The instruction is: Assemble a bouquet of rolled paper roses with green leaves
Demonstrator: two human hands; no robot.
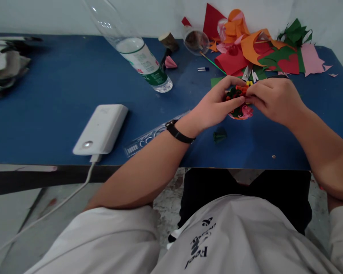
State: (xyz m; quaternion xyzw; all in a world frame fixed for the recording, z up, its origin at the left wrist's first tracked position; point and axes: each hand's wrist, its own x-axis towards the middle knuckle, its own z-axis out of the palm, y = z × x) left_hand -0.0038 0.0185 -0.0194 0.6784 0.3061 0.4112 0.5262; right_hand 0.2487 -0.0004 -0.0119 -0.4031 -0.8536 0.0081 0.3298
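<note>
A small cluster of curled paper pieces [240,111], in red, orange, pink and dark green, is between my two hands above the blue table. My left hand [221,99] is wrapped round its left side, with the thumb across the front. My right hand [274,97] is closed at the cluster's upper right, fingertips pinched against the orange part; whatever lies between those fingertips is too small to make out. Just behind the hands are scissors [247,72], partly hidden. A small dark green folded paper piece [220,135] lies in front of the cluster.
Coloured paper sheets and scraps [286,57] lie at the back right of the blue table [54,87]. A clear bottle [144,62] stands left of my hands. A white power bank [101,129] with a cable is near the front edge. A clear ruler [151,135] lies under my left forearm.
</note>
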